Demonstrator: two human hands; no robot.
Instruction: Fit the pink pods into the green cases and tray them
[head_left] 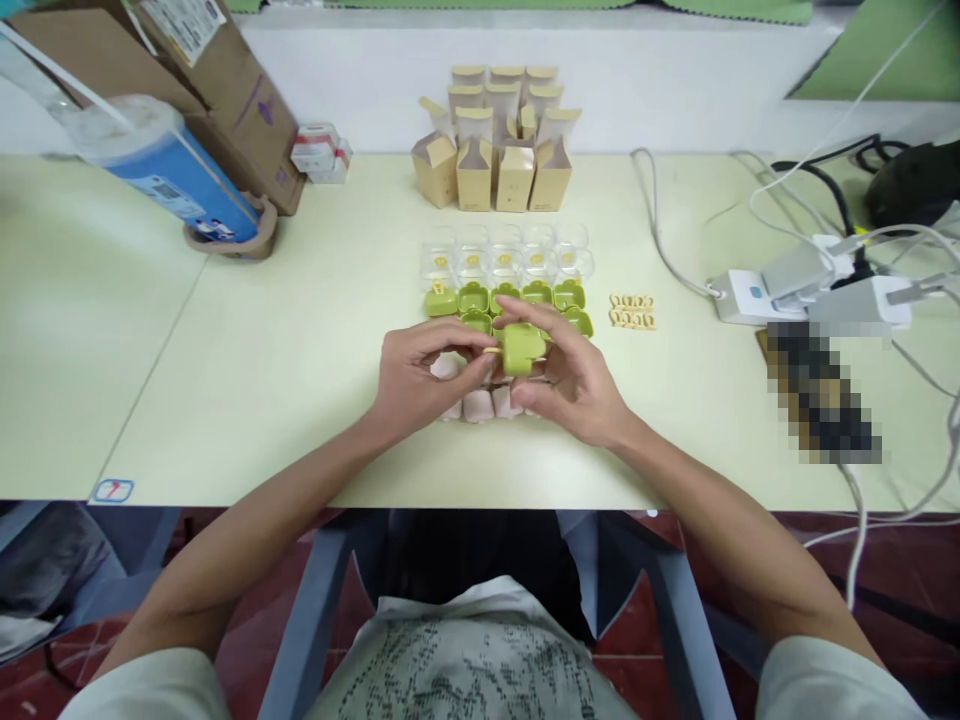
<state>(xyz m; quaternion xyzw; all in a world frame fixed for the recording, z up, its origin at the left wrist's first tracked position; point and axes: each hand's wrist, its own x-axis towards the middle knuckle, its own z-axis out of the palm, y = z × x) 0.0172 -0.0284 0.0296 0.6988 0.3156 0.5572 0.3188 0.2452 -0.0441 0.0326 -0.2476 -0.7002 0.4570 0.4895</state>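
Between both hands, over the middle of the table, is a small green plastic cup (pixel 523 349) tipped on its side. My right hand (pixel 581 385) grips it with fingers and thumb. A small yellow plastic piece (pixel 492 350) is pinched in my left hand (pixel 420 372), against the cup's left side. Behind them stand rows of similar green cups (pixel 473 297); an overturned one (pixel 441 302) at the left end bears a yellow piece. Clear plastic covers (pixel 505 262) with yellow marks lie farther back. Pale pinkish pieces (pixel 478 405) sit under my hands, partly hidden. More yellow pieces (pixel 632 311) lie right.
Open small cardboard boxes (pixel 475 180) stand at the back by the wall. Left are a tall blue container (pixel 187 185), a brown carton (pixel 247 110) and small white-red boxes (pixel 321 152). On the right are a power strip (pixel 757 297), cables and a blurred-out flat object (pixel 821 395).
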